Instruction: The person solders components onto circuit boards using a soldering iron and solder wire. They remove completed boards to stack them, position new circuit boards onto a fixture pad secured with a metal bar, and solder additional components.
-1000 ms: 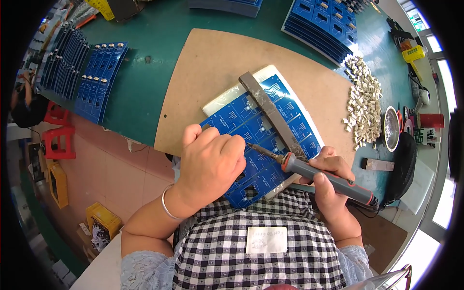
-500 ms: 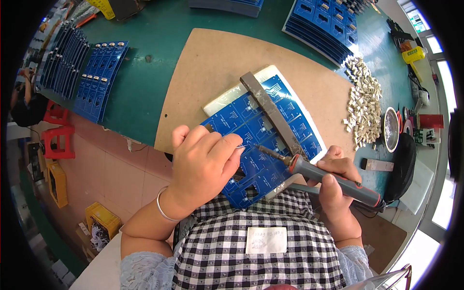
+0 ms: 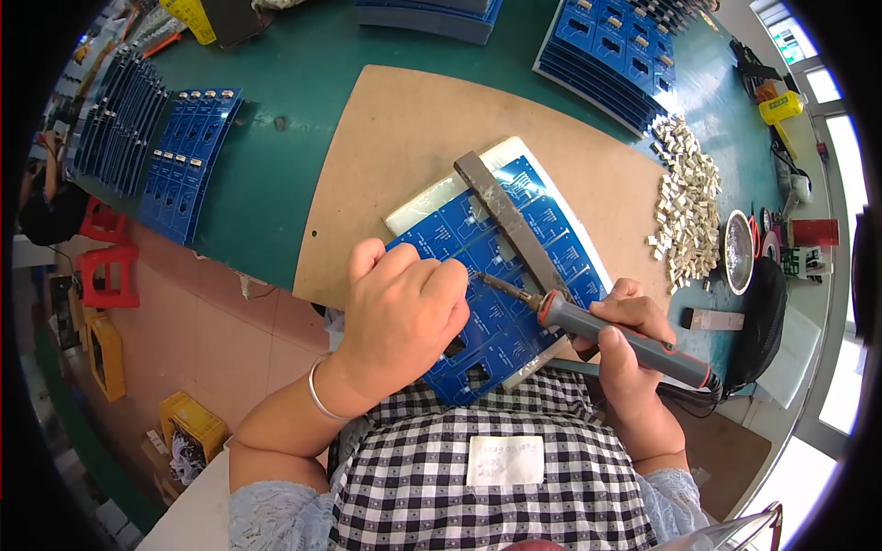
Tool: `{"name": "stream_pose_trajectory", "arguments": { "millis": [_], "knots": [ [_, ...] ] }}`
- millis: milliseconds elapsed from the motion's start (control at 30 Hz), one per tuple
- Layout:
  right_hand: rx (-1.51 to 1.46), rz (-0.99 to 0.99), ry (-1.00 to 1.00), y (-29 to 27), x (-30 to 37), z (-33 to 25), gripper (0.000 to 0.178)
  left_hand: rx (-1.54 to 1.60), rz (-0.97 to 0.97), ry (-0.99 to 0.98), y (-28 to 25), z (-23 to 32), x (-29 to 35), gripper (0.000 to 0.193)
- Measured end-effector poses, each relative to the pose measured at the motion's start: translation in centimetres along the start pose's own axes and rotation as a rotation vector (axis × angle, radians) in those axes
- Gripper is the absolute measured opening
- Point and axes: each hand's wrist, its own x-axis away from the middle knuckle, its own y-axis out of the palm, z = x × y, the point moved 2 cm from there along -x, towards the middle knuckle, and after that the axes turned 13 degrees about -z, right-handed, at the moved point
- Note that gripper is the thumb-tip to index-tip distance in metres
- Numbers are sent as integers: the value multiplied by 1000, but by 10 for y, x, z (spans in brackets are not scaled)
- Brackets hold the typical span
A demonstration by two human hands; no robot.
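So the right hand [image 3: 628, 372] is wrapped round the grey handle of an iron [image 3: 588, 323], thumb on one side and fingers on the other, held like a fat pen. The iron slants across to the left, and its tip ends right by the bent fingertips of the left hand [image 3: 401, 303]. That hand has its fingers curled in together, knuckles up; can't tell if anything's pinched in there, the fingertips are hidden.

The PCB [image 3: 496, 335], a blue one, is right under all this. The left hand covers part of its left side, the iron crosses above it, and the right hand is just off its right side. Can't tell if the tip actually touches it.

A dark bar [image 3: 514, 225] lies diagonally over the PCB, its near end by the iron. Underneath there's a pale pad [image 3: 427, 207] on a brown sheet [image 3: 367, 165], and the PCB's near corner pokes out toward the checked apron [image 3: 432, 459].

The sheet sits at the near edge of the green worktop [image 3: 276, 165]. Off the sheet's right edge: a heap of small metal parts [image 3: 684, 202], then a round dish [image 3: 738, 253]. More blue boards [image 3: 188, 165] stand at the worktop's left end, plus a stack [image 3: 606, 55] past the sheet's far right corner.
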Motion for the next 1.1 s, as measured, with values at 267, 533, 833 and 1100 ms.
{"name": "stream_pose_trajectory", "arguments": {
  "millis": [267, 533, 833, 1100],
  "knots": [
    [52, 18, -26, 3, -8, -2, 28, -12, 11, 8, -1, -3, -4, 22],
    [54, 5, -21, 4, -15, -3, 29, -22, 14, 1, 0, -7, -10, 23],
    [64, 12, -28, 2, -15, -3, 30, -56, 38, 16, -10, -14, -11, 15],
    [51, 59, -44, -2, -15, -9, 33, 124, 104, -122, -21, -18, 2, 14]
  ]
}}
